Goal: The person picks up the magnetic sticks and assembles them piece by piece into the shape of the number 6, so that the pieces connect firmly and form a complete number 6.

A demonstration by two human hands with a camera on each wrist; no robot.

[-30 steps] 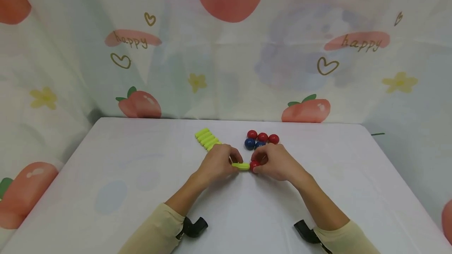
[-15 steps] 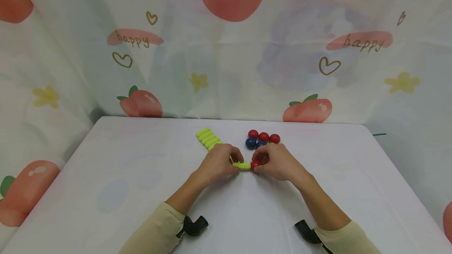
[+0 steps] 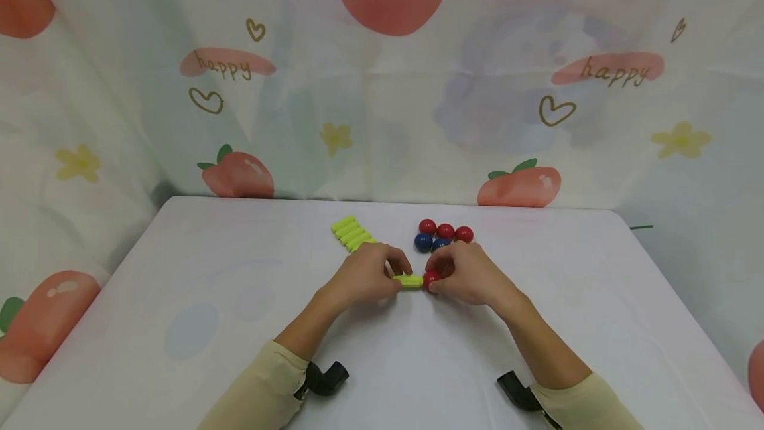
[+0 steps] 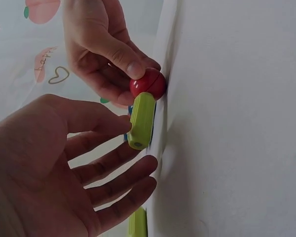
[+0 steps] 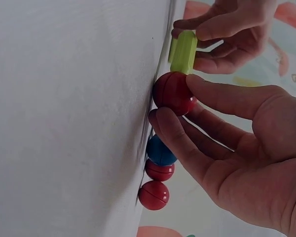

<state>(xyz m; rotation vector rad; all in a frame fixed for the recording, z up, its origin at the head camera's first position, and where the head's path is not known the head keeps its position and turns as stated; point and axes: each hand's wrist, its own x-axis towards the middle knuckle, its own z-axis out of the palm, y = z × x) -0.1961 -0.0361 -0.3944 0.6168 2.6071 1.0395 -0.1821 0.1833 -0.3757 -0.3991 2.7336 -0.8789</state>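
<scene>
I had a slanted row of lime-green rods (image 3: 351, 231) at the left, lying side by side on the white tabletop (image 3: 382, 363) and partly hidden by the left hand (image 3: 367, 275). That forearm slanted in from the lower left; thumb and finger pinched a ridged lime-green rod (image 4: 142, 121) near its outer end, the remaining fingers fanned loosely below. The rod lay nearly level between the hands, its inner end against a red ball (image 5: 173, 93); I couldn't tell how firmly they met. I judged the step to be joining those two, and the next move to call for keeping them in line under light, even pressure. Behind the ball sat three loose red balls (image 3: 445, 231) and at least two blue balls (image 3: 424, 242). Rightmost, the right hand (image 3: 468, 274) mirrored the left, forearm angled from the lower right, fingertips and thumb gripping the red ball.
</scene>
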